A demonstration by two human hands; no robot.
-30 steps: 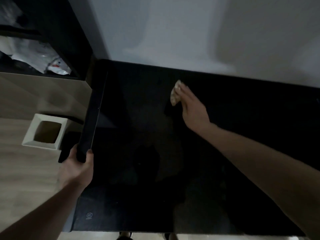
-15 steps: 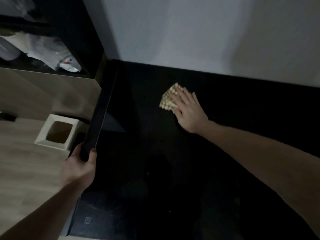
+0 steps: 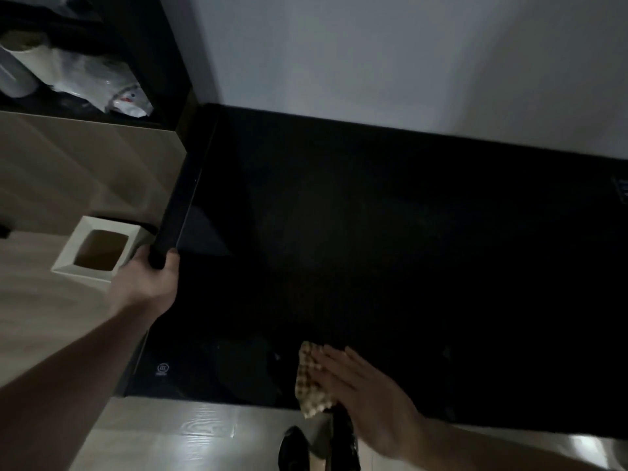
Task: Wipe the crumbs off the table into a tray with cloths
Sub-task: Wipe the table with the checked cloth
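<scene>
My left hand (image 3: 149,283) has its grip closed around the near corner of the tray (image 3: 180,205), a flat black one with rounded edges, held along the left side of the desk (image 3: 407,232). My right hand (image 3: 360,392) lies flat with open fingers on the cloth (image 3: 311,385), a beige checkered one with a waffle texture, at the near edge of the glossy black desk. On the wooden floor (image 3: 40,321) left of the desk stands a white square bin (image 3: 95,253); I cannot tell what is inside

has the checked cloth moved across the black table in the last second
Yes. The beige checked cloth slid from near the far wall to the black table's near edge.
</scene>
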